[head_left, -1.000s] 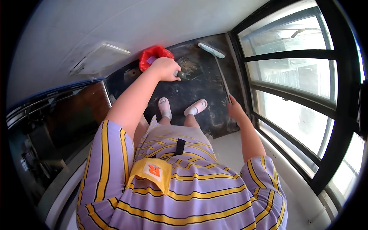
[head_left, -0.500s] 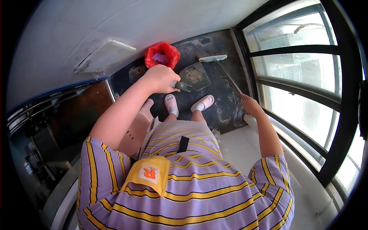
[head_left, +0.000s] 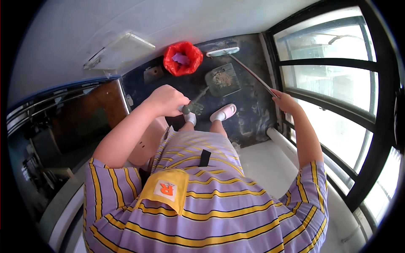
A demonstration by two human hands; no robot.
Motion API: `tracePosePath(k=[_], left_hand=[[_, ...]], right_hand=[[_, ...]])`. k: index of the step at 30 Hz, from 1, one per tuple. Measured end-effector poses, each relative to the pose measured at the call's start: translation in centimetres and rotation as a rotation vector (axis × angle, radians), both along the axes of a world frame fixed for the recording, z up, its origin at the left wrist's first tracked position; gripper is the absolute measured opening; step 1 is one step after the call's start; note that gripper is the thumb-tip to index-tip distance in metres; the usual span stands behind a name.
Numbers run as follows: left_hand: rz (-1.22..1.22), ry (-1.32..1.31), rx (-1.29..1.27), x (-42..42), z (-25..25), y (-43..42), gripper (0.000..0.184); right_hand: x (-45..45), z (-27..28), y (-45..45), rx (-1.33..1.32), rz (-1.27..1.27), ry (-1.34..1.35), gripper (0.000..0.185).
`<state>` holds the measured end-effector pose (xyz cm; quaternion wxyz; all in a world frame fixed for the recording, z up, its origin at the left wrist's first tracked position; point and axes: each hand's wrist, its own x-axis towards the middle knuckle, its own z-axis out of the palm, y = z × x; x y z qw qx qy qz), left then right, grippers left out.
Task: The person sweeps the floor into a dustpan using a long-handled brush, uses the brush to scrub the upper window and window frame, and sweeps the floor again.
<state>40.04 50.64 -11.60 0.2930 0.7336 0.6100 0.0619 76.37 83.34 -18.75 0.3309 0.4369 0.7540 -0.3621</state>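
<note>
My left hand [head_left: 166,101] is closed around the grip of a long-handled dustpan [head_left: 215,89], whose grey-green pan rests on the dark floor in front of my feet. Pale debris [head_left: 223,78] lies in the pan. On the other side, my right hand [head_left: 285,101] grips the upper end of a broom [head_left: 252,73] with a thin stick. The white broom head [head_left: 222,52] is beyond the far edge of the dustpan, apart from it. Its bristles are barely visible from above.
A bin lined with a red bag [head_left: 196,59] stands by the wall, with something purple inside. Black-framed windows [head_left: 327,63] run along the right. A pinkish plastic stool or chair [head_left: 145,147] is close to my left leg. A white panel [head_left: 122,50] is on the wall.
The broom head has moved left and farther away, to beyond the dustpan. My left hand has drawn back toward me, and the dustpan's pan has shifted slightly right and away.
</note>
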Motion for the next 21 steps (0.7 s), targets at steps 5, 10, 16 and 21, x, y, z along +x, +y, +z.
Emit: tracePosePath(k=[5,10,16,21], left_hand=[[0.049,0.024,-0.013,-0.3,-0.6,-0.2,0.018],[0.065,0.067,-0.058,-0.4,-0.9,0.8,0.019],[0.044,0.116,-0.134,-0.4,-1.5,1.8,0.018],[0.149,0.098,-0.137,-0.2,-1.4,2.8,0.024]], right_hand=[[-7.3,-5.8,1.8,0.066,0.112,-0.039,0.045],[-3.7,-14.0,3.3,0.249,0.316,0.045,0.043],[1.6,-10.6,8.4,0.144,0.278,0.052,0.044],[2.8,-1.0,6.7,-0.024,-0.166,-0.123,0.044]])
